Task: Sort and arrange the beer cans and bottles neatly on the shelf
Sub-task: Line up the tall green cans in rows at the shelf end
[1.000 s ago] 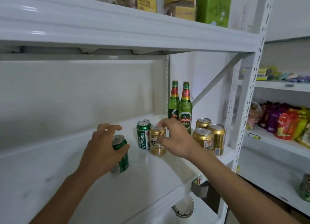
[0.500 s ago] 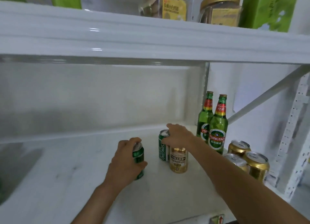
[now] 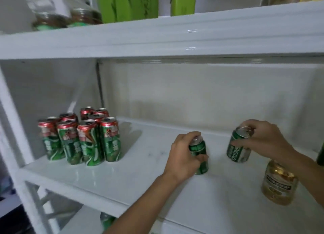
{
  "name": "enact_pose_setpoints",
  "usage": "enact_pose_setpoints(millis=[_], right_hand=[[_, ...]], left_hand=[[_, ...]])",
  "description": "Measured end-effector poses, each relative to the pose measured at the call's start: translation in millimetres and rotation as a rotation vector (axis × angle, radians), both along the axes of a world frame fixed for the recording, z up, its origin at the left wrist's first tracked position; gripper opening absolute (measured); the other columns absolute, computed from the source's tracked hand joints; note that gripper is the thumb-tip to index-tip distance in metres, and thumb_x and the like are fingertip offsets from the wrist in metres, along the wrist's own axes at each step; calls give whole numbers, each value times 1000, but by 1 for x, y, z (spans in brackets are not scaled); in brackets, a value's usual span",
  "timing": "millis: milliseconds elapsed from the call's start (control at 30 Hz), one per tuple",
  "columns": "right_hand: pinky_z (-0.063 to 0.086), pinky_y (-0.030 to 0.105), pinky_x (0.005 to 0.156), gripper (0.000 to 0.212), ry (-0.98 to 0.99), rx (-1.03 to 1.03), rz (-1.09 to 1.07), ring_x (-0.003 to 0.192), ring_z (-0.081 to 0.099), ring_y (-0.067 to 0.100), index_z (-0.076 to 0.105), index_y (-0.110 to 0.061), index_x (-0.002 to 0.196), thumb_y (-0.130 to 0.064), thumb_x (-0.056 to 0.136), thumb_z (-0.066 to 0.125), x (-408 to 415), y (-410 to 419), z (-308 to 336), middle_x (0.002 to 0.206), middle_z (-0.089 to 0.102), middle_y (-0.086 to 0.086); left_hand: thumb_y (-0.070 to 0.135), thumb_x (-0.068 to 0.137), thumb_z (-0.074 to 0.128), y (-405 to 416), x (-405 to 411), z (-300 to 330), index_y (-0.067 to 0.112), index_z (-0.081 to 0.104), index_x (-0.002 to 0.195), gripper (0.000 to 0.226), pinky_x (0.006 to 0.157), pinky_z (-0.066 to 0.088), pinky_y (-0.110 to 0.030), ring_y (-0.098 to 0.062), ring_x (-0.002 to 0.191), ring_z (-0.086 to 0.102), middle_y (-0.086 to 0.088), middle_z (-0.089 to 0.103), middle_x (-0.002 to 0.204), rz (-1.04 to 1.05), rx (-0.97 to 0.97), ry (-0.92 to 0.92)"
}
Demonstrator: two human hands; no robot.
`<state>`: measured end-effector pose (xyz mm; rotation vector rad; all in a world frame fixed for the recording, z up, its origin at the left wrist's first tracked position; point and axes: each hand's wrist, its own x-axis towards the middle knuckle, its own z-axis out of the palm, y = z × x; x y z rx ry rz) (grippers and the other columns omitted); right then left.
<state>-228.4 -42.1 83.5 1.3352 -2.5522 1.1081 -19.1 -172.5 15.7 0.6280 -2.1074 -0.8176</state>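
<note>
Left hand (image 3: 184, 156) wraps one green can (image 3: 199, 156); right hand (image 3: 263, 139) pinches another can (image 3: 238, 149) by its rim. That tilted can could slip or topple.

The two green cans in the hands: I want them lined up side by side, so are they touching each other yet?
Apart. The head view shows bare white shelf between the left hand's can and the right hand's can.

Nine red-green cans (image 3: 82, 139), two green cans (image 3: 199, 156), one gold can (image 3: 277, 184).

Glossy white shelf (image 3: 108, 177), shiny metal green cans (image 3: 238, 149), gold can (image 3: 278, 184) with sheen
</note>
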Motion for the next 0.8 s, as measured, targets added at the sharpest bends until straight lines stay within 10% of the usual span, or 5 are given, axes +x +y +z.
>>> enact_pose_setpoints(millis=[800], right_hand=[[52,26,73,33,-91,146,306,91,68,25,71,-8,96,-18,70,88,120,-263,-38,99,72,8]], left_hand=[[7,81,80,-220,51,4,25,51,134,63,104,48,-43,-32,118,55,-10,48,129,264,57,-220]])
